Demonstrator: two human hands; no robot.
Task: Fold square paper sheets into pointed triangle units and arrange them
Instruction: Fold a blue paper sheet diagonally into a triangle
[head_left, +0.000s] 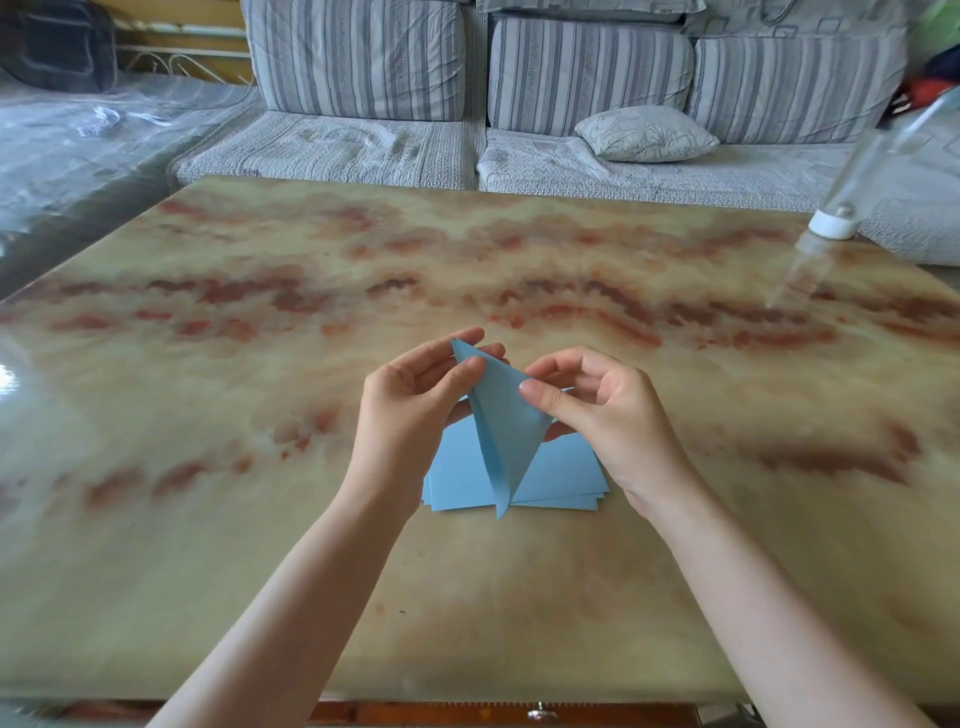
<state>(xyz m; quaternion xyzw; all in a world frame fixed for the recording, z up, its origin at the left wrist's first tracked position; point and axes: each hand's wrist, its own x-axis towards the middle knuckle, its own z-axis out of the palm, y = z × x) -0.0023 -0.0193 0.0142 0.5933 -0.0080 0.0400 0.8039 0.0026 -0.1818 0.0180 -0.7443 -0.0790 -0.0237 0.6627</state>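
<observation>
One blue sheet (501, 415) was held up off the table (467, 597), folded along a crease that ran from its top point down to its bottom point, so that it hung as a long pointed shape. The left hand (410, 400) pinched it near the top point, thumb in front and fingers behind. The right hand (608, 410) pinched its right edge between thumb and forefinger, with the other fingers loosely curled. Holding it in the air with a grip on each side probably let the person line up the edges before pressing the crease flat.

The sheet's lower point hung just over the stack (566, 478) of blue sheets. I could not tell whether it touched. The stack lay flat midway along the table, nearer the near edge than the far one, directly under the hands, likely so the next sheet was within easy reach. No finished units showed anywhere on the table, so the work looked to be at an early fold.

A clear bottle (831, 223) with a white cap stood at the far right corner, well apart from the paper. Beyond the far edge was a striped sofa (363, 150).
</observation>
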